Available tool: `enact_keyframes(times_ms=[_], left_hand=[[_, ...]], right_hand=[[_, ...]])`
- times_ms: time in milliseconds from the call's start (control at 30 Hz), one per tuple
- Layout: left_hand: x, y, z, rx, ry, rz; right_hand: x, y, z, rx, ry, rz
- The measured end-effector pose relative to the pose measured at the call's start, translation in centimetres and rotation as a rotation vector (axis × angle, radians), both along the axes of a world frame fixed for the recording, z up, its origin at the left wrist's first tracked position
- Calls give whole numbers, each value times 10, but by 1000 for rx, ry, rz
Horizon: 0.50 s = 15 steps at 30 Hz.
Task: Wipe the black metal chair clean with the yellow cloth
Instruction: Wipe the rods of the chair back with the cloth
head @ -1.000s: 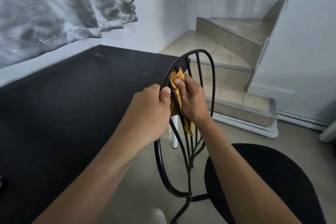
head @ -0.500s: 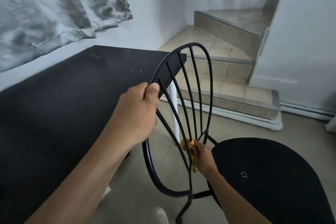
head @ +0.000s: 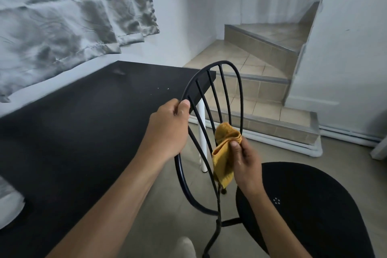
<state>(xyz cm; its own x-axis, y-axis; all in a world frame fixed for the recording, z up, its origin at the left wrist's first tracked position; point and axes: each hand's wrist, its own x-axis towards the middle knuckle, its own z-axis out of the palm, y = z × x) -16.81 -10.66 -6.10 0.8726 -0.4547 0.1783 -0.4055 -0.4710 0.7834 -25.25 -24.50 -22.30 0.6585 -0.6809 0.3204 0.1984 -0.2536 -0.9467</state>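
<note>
At the far left I see a black table (head: pixel 83 132) running along a white wall, a grey curtain (head: pixel 62 16) hanging above it. No bin, box or other container shows anywhere in my view.

Next comes the left hand (head: pixel 167 130), fingers curled closed around the outer rim of the black metal chair (head: pixel 240 98), on the left side of its oval backrest, thumb lying on top of the rim. Thin upright bars fill the backrest.

Just right of that, the yellow cloth (head: pixel 224 157) is bunched against the bars, about halfway down the backrest. The right hand (head: pixel 247 163) pinches it shut, thumb pressed onto the folds; the lower end of the cloth hangs loose.

Lower right lies the chair's round black seat (head: pixel 314 205). Behind the chair, beige tiled steps (head: pixel 261 90) climb to the right.
</note>
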Motion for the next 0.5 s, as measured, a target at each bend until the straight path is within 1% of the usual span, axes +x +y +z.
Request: enact_keyframes(times_ms=[100,167,233,333,500], left_hand=[[-6,3,5,59,-41,46],[-13,8,5,95,-56,37],[-20,13,0,86,-50,16],[-27,17,-10,47,-101,16],[-29,17,-16,-6,-123,19]], right_hand=[[15,10,44,-42,-96,0],[29,16,63,-78,-114,-14],[45,21,78,-129,-100,-18],[67,28,92,-209,-46,80],[80,19,89,-384,8,132]])
